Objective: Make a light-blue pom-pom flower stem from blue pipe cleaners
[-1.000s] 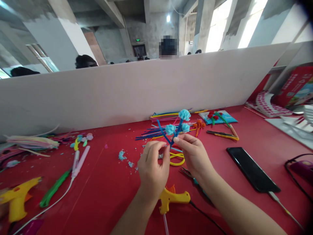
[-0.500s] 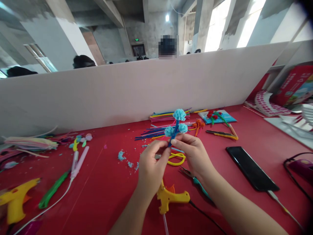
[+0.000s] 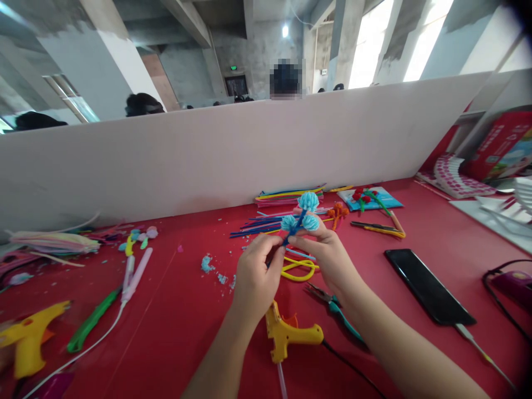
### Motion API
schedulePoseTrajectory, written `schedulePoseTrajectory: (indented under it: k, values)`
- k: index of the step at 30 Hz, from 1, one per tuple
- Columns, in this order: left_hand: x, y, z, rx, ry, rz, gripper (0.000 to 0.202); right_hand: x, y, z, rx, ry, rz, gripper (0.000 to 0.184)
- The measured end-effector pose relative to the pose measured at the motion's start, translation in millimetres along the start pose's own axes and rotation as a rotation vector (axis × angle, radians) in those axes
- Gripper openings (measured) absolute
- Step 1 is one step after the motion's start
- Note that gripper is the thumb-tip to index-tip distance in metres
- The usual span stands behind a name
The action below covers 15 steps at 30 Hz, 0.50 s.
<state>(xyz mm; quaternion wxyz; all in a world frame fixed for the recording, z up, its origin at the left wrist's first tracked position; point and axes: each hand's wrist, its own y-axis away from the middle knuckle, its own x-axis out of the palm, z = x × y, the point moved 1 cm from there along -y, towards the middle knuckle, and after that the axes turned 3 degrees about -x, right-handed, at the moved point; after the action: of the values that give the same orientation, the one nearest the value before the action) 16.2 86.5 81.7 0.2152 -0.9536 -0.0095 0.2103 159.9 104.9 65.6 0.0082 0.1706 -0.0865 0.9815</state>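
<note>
A pipe-cleaner flower [image 3: 308, 201] with a dark blue stem and three fluffy light blue heads is held up above the table. My left hand [image 3: 258, 271] pinches the lower stem between thumb and fingers. Just higher up, my right hand [image 3: 328, 249] has its thumb against the stem, with its fingers behind the right-hand head. Beneath the hands lie a looped yellow pipe cleaner [image 3: 300, 271], pliers with teal handles [image 3: 343, 317] and a yellow glue gun [image 3: 291, 334].
Loose pipe cleaners [image 3: 266, 224] lie behind the hands, near a white partition [image 3: 199, 160]. To the right is a black phone [image 3: 428, 285] on a cable. At left are a second glue gun [image 3: 31, 338], a green-handled tool [image 3: 93, 321] and a pink curling tool [image 3: 137, 275].
The flower has dipped slightly and its stem leans more to the right. My right hand's fingers have shifted up behind the right-hand head; my left hand still pinches the stem.
</note>
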Motion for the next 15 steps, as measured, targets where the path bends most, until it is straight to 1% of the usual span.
schedulePoseTrajectory:
  k: [3,4,6,8,12,14,15]
  values:
    - [6.3,0,4,0.045,-0.026,0.003,0.018,0,0,-2,0.013,-0.026,-0.068,0.009]
    - [9.3,1,5,0.063,-0.034,-0.020,0.021,0,0,-2,0.025,-0.072,-0.096,0.009]
    - [16.2,3,8,0.119,-0.061,-0.105,0.023,2,1,-3,0.079,-0.200,-0.129,0.012]
    - [22.9,6,11,0.147,-0.065,-0.168,0.021,4,2,-4,0.170,-0.321,-0.120,0.013]
    - [28.3,8,15,0.041,0.089,-0.223,0.018,7,5,-7,0.307,-0.449,-0.047,0.012]
    - [26.9,7,14,0.005,0.159,-0.228,0.015,7,6,-9,0.339,-0.466,-0.037,0.012]
    - [26.0,7,13,-0.024,0.205,-0.209,0.013,7,6,-9,0.339,-0.464,-0.042,0.012]
